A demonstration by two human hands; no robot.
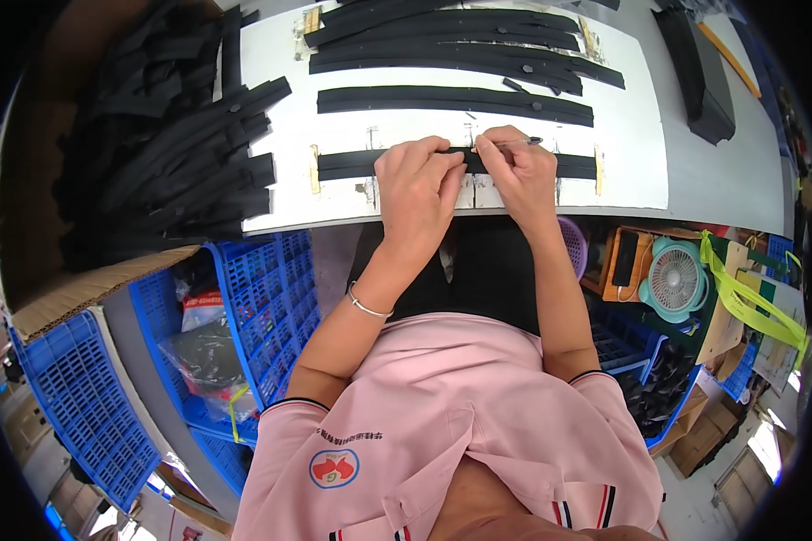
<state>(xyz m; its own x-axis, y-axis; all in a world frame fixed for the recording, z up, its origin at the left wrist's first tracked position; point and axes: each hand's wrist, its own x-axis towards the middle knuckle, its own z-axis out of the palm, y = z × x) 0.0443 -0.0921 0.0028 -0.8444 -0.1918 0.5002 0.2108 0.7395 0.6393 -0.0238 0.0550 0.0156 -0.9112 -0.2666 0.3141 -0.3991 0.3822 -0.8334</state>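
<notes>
1. Both hands meet over the middle of a long black flat strip [352, 163] that lies across the near edge of a white work board [636, 167].
2. The left hand [417, 185] presses down on the strip with curled fingers, its fingertips touching the strip's upper edge; a thin silver bracelet [368, 307] circles that wrist.
3. The right hand [519, 171] is pinched closed around a slim pen-like tool [521, 142], whose tip points right, just above the strip.
4. The two hands touch each other at the thumbs, above the strip's centre.
5. The strip runs between two small tan stop blocks [314, 169] fixed on the board, one at each end.
6. Farther from the person on the same board lie more black strips [451, 99] in rows, stacked toward the far edge.
7. Left of the board, a cardboard box [81, 288] holds a loose heap of black strips [171, 144].
8. Below that box, left of the board, stand blue plastic crates [271, 288].
9. Under the board's right end sits a small teal fan [677, 279].
</notes>
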